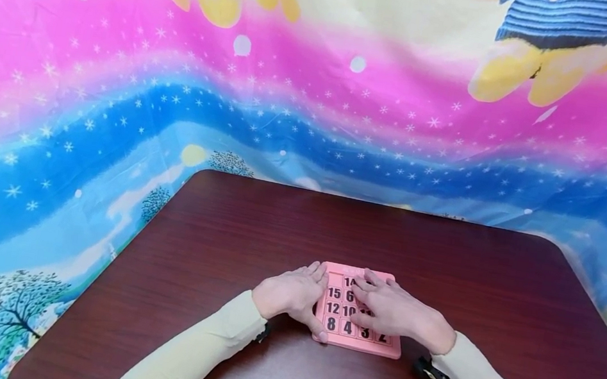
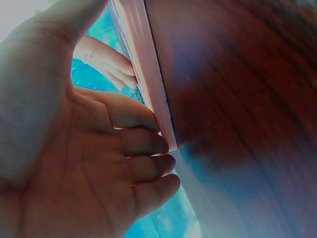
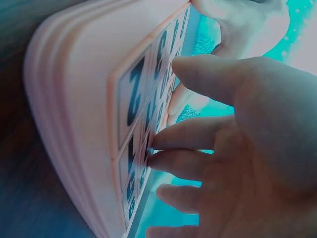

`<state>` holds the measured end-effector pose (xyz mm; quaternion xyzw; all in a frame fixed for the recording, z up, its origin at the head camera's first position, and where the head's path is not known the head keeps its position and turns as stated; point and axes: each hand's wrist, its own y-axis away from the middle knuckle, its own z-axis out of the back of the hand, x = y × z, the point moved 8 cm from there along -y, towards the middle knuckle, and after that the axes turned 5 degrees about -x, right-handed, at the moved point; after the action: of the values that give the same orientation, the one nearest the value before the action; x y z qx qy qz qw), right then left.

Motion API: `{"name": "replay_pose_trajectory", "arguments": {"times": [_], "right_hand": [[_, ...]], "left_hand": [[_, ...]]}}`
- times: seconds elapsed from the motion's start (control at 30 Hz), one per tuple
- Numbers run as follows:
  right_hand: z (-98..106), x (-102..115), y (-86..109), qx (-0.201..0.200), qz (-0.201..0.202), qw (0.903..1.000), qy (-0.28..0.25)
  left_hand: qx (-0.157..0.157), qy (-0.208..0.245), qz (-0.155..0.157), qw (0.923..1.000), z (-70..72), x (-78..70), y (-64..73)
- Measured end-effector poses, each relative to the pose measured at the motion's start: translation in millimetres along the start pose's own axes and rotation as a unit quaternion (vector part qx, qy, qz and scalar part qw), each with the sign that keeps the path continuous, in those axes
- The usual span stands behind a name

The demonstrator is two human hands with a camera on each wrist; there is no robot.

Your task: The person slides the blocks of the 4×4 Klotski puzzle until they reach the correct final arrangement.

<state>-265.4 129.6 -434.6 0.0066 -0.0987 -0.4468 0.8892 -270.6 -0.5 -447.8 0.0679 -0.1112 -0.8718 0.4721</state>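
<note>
A pink sliding number puzzle (image 1: 348, 328) lies on the table, its tiles printed with black numbers. The slot at its far left corner holds no tile. My left hand (image 1: 295, 292) grips the puzzle's left side, thumb at the near left corner and fingers along the edge. The left wrist view shows those fingertips against the pink side wall (image 2: 153, 69). Over the right part of the board is my right hand (image 1: 400, 310), its fingers extended and some fingertips touching the tiles (image 3: 133, 94). It hides several tiles at the right.
The dark brown wooden table (image 1: 251, 227) has rounded far corners. Behind and beside it hangs a colourful cloth (image 1: 293, 97) with snowflakes, trees and cartoon figures. A black strap piece (image 1: 431, 369) shows at the right wrist.
</note>
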Motion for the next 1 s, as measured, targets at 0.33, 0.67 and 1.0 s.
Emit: {"name": "replay_pose_trajectory", "arguments": {"times": [0.33, 0.67, 1.0], "right_hand": [[1, 4, -4.0, 0.004, -0.004, 1.0000, 0.001], [-2, 19, -13.3, 0.005, 0.017, 0.9998, 0.002], [-4, 23, -16.9, 0.003, 0.021, 0.9998, -0.006]], "left_hand": [[-0.001, -0.003, 0.001, 1.0000, -0.2, 0.9, -1.6], [0.005, -0.005, -0.002, 1.0000, 0.1, -0.2, -0.3], [0.002, -0.001, -0.003, 1.0000, 1.4, -0.8, -0.2]]}}
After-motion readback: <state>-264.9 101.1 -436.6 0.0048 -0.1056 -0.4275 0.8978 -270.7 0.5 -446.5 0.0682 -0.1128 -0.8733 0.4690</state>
